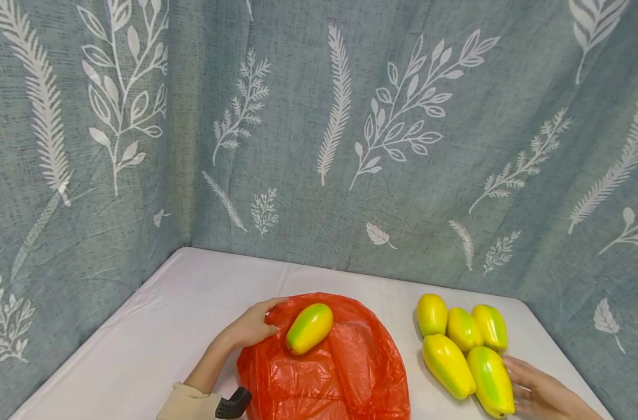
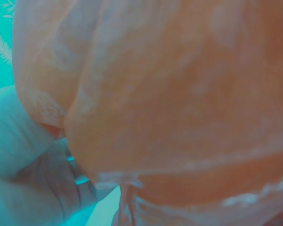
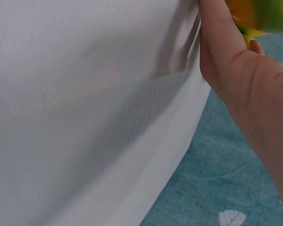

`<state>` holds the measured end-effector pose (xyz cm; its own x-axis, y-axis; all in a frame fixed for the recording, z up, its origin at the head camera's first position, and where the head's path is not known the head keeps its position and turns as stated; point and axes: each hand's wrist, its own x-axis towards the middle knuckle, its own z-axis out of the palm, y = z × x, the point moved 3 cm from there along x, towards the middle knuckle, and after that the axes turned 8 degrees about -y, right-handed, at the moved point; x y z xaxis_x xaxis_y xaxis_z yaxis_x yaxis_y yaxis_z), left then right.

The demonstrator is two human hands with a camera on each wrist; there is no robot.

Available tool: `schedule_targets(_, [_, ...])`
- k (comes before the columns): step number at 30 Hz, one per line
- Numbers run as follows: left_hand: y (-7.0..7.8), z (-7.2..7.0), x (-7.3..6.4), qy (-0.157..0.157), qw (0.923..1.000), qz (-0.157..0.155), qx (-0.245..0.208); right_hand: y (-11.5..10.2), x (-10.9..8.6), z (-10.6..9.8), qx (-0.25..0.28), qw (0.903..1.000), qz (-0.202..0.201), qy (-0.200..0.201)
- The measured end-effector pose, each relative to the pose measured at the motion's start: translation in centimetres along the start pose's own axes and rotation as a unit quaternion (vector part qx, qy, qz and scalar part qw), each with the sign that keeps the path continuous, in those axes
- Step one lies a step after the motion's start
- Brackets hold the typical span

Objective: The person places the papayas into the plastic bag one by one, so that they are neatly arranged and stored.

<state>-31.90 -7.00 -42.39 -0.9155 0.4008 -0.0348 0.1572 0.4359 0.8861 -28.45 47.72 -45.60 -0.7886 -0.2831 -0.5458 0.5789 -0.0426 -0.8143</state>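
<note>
Curtain [image 1: 292,204], blue-green w/ white leaf print, hangs along the L, rear and R edges of the table [image 1: 203,286], which is covered w/ white cloth. From the L comes first a beige sleeve [image 1: 189,402], w/ a black wrist strap [image 1: 233,403] just beside it. The left hand [image 1: 250,324] comes out of this sleeve and holds the L rim of a red plastic bag [image 1: 308,379], thin plastic betw. thumb and fingers; in the left wrist view the fingers are partly covered by it. The bag lies approx. midway betw. L and R edges of the surface; its front part goes out of view. On its rear L part rests 1 lone papaya [image 1: 309,329], tilted; if it is inside the bag mouth or only on top, I cannot tell.

Farther R, near the R edge of the surface, 5 pcs lie close together, yellow w/ some green: rear-left papaya [image 1: 431,315], front-left papaya [image 1: 449,366], middle papaya [image 1: 464,329], rear-right papaya [image 1: 490,326] and front-right papaya [image 1: 490,382], which lies farthest forward. The right hand [image 1: 541,391] is at the R side of this last one, grip wide, fingers nearly straight against it, not closed round it.
</note>
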Motion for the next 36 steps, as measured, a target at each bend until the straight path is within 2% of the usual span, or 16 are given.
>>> schedule_targets(5, [0.0,0.1,0.0,0.001,1.0000,-0.001,-0.001,0.0,0.6,0.6,-0.065,0.9975,0.001,0.027])
schedule_targets(12, [0.2,0.0,0.0,0.003,0.9999,0.006,0.008,-0.1,0.6,1.1,-0.085,0.9958,0.007,0.034])
schedule_targets(18, [0.3,0.0,0.1,0.011,0.9999,-0.004,0.011,-0.2,0.5,1.4,-0.111,0.9924,0.012,0.053])
schedule_targets(36, [0.2,0.1,0.0,0.015,0.9998,-0.009,0.011,0.1,0.2,1.0,-0.107,0.9913,0.014,0.076])
